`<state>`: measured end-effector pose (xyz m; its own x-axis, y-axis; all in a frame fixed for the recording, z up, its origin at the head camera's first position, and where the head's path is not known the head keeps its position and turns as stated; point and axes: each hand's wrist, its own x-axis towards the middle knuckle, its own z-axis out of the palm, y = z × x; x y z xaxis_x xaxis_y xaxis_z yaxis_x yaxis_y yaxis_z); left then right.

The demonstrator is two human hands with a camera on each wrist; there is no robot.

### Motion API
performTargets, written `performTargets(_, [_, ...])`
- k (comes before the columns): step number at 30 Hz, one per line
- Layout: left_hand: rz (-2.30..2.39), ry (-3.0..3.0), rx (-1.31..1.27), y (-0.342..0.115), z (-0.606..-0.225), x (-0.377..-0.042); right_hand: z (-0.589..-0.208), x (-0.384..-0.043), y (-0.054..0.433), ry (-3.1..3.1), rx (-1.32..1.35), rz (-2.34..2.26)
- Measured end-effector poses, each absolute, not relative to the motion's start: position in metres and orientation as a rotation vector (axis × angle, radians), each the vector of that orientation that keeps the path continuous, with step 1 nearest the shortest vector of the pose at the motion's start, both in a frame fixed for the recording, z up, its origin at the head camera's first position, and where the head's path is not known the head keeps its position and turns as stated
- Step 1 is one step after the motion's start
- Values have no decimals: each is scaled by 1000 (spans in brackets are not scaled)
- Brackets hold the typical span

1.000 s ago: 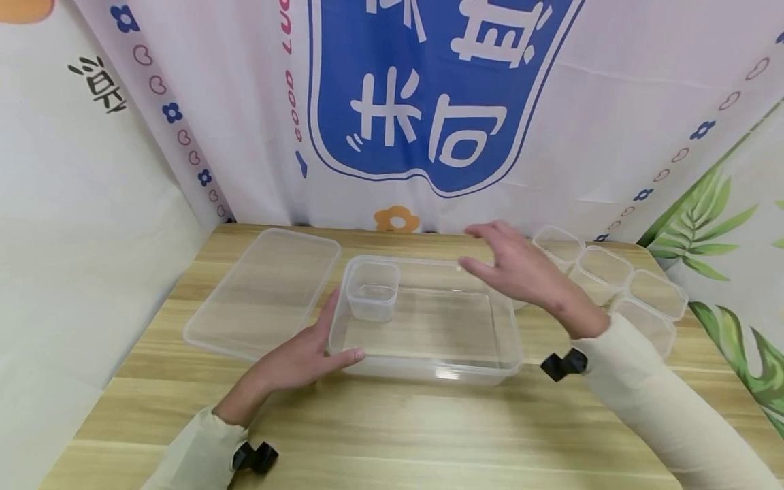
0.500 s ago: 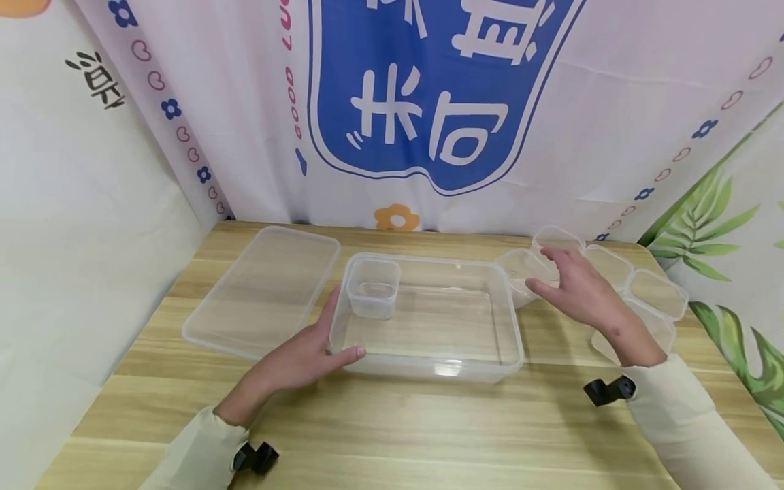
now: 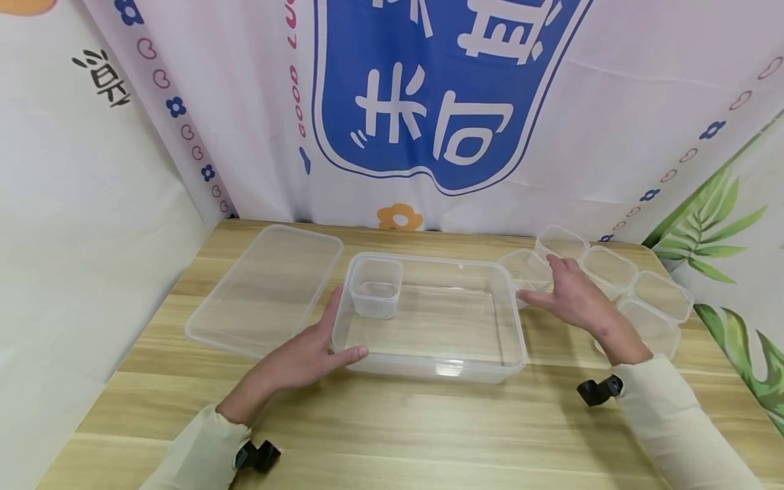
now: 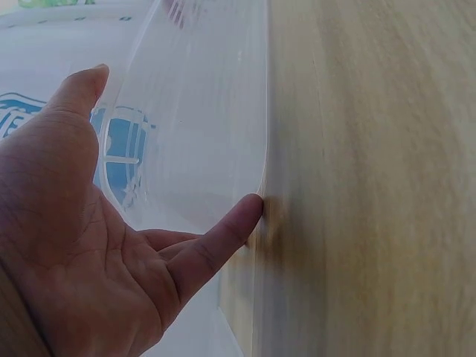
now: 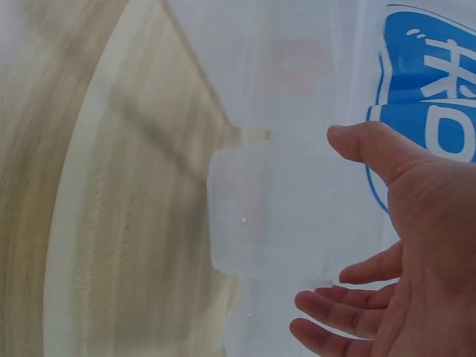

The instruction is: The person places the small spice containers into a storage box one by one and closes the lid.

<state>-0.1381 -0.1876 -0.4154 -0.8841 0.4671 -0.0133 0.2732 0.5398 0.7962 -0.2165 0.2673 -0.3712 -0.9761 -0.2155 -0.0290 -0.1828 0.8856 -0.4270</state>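
A large clear rectangular plastic container [image 3: 437,366] stands on the wooden table. One small clear square container [image 3: 375,306] sits inside it, in the far left corner. My left hand [image 3: 303,357] rests at the large container's left side, fingers stretched along the wall and thumb near the front rim; in the left wrist view a fingertip touches its lower edge. My right hand [image 3: 576,299] is spread beside another small container [image 3: 522,264], just right of the large one. The right wrist view shows a gap between these fingers and that small container [image 5: 242,212].
A flat clear lid [image 3: 266,292] lies left of the large container. Several more small clear containers [image 3: 663,297] stand grouped at the right, behind and beside my right hand. A printed curtain [image 3: 257,136] hangs along the table's [image 3: 392,435] back edge.
My right hand has moved from above the large container's far right corner to the right, then slightly back left beside the small container. The left hand stays in place.
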Motion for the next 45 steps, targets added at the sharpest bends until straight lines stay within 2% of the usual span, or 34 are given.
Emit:
performTargets(19, [1294, 2499, 650, -188, -413, -139, -374, -222, 273, 3034, -344, -664])
performTargets(45, [1285, 2496, 663, -189, -414, -138, -312, -205, 284, 3083, -371, -775])
